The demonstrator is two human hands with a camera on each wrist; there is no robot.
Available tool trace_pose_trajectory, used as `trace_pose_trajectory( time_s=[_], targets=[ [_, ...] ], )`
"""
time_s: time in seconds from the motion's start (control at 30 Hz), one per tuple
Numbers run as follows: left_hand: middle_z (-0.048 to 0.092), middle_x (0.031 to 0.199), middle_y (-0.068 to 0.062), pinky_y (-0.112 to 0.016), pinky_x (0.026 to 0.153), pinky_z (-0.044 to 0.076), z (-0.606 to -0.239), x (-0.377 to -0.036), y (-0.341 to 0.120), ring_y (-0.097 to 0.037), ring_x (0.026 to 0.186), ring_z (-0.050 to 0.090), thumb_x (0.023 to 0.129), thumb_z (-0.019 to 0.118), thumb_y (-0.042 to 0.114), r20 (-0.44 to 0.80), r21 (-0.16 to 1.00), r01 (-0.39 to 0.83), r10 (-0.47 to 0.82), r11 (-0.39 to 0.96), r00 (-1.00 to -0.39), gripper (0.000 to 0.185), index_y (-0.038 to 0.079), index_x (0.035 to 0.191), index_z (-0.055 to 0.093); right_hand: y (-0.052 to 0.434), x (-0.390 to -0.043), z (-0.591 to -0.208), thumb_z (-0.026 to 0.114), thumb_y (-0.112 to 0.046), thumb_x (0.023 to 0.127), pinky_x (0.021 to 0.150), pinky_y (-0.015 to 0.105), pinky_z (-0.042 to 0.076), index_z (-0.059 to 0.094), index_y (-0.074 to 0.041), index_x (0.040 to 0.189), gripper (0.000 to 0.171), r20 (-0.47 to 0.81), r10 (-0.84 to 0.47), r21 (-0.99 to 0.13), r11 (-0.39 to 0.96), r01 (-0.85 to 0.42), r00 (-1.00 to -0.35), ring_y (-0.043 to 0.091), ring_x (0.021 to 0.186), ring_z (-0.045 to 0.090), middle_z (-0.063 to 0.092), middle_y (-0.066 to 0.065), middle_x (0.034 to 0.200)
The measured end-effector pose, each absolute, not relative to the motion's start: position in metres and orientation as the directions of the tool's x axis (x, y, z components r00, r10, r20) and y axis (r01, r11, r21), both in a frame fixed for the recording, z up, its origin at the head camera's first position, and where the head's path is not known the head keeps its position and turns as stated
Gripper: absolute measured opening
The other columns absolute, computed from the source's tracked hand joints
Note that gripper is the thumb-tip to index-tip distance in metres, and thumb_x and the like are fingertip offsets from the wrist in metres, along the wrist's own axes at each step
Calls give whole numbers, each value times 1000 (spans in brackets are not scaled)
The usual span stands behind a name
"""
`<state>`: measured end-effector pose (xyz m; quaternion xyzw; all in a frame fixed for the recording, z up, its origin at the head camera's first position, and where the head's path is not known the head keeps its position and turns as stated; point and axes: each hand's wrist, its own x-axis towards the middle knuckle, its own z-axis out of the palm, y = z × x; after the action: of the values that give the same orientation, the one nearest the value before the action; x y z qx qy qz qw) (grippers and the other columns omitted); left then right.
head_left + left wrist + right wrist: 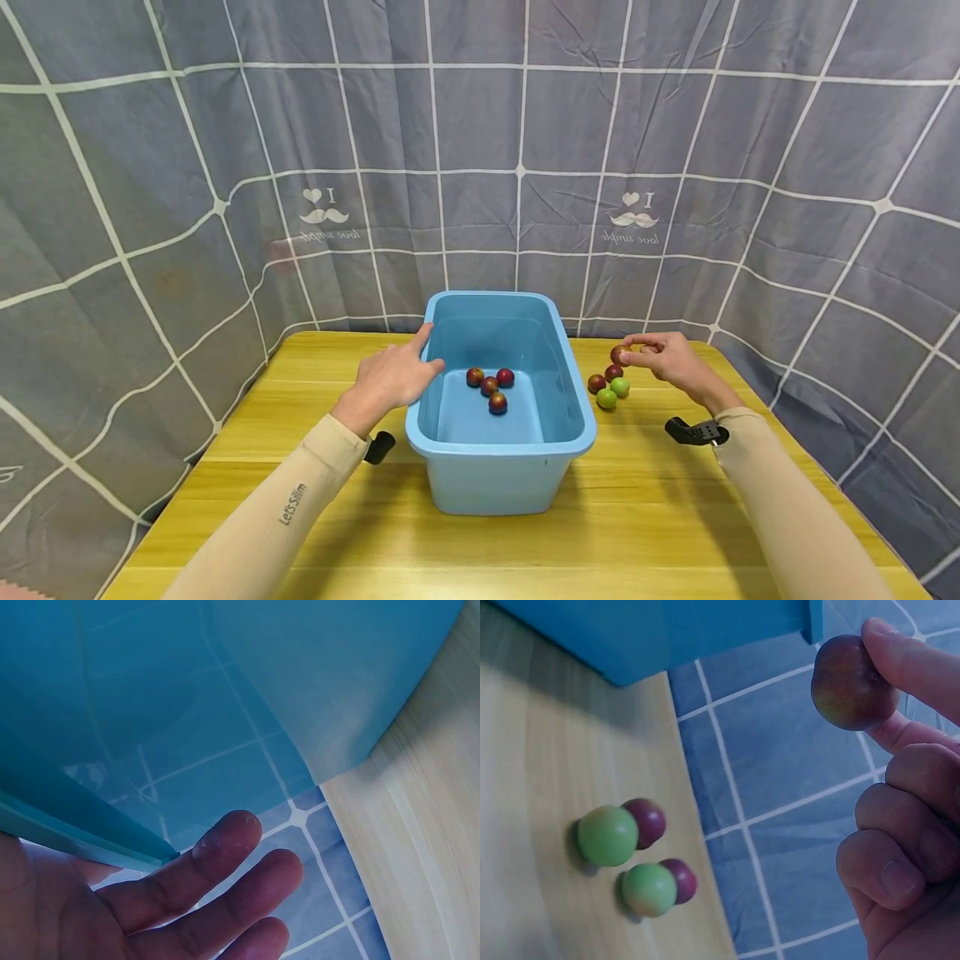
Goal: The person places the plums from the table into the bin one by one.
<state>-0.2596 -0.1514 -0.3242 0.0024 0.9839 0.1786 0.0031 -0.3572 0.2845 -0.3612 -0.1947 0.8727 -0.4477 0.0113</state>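
Left hand (392, 377): fingers straight, resting on the left rim of the tub (567, 392).
Right hand (670, 360): pinching a red fruit (618, 355), raised just right of the tub.
Loose fruits (609, 387): four, on the table (652, 508) right of the tub.
Inside tub: four red fruits (491, 387).
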Motion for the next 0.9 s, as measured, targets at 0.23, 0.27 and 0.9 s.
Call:
trace_pose_trajectory(
  time_s=[0.23,0.27,0.9],
  targets=[
    [56,72,-9,-37,54,42,-325,-260,-152,-26,63,55,99,43,54,-4,350,2,4,937,-1000,76,27,164,13,271,-352,-335,73,-28,93,50,29,31,70,-3,117,35,182,-387,-760,529,-379,-904,10,52,33,34,-5,59],
    [56,72,-9,-37,55,42,-325,-261,-152,-26,63,55,99,43,54,-5,351,2,4,936,-1000,76,27,164,13,270,-353,-333,74,-28,93,50,29,31,70,-3,118,35,185,-388,-754,533,-383,-903,10,52,33,34,-5,59],
    [56,71,-9,-37,53,41,-325,-260,-152,-26,61,54,100,43,54,-3,349,8,10,937,-1000,75,27,164,14,225,-371,-289,73,-42,91,56,29,32,73,-14,115,37,157,-502,-618,622,-481,-851,16,57,34,36,0,62]
  ],
)
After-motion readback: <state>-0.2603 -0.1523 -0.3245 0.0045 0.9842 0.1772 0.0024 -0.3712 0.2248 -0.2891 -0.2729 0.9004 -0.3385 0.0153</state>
